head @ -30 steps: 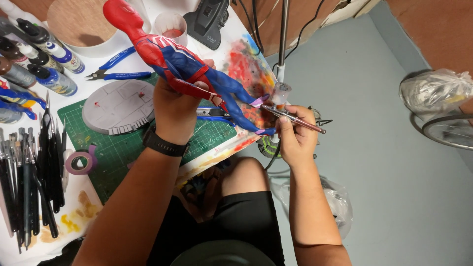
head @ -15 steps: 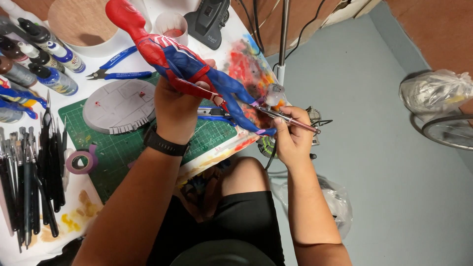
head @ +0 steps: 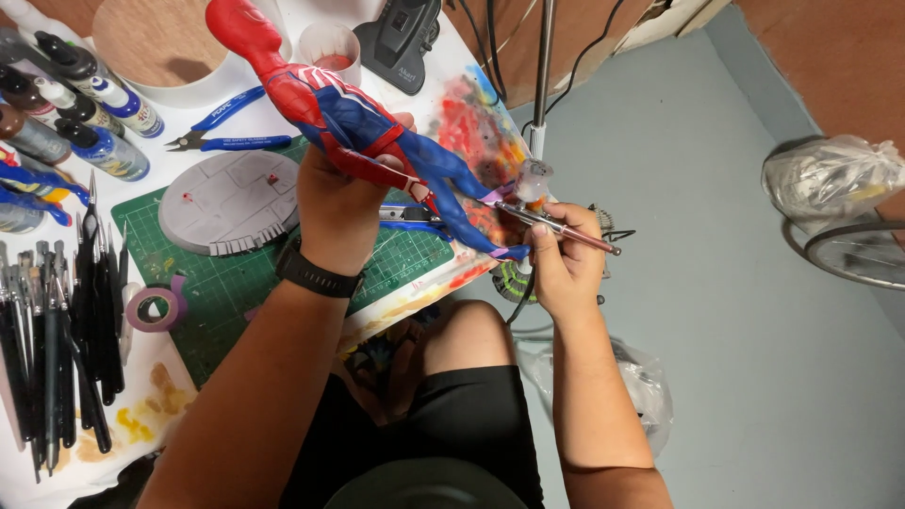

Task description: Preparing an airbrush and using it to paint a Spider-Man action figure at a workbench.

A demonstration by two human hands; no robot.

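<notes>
floor (head: 754,311): grey-blue (smooth) | wall (head: 830,66): reddish-brown | worktable (head: 179,396): white

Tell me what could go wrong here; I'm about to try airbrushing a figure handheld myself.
The left hand grips the red-and-blue figure by painted areas, so smudging is possible. The airbrush in the right hand sprays beside the legs; overspray may reach the cutting mat.
</notes>
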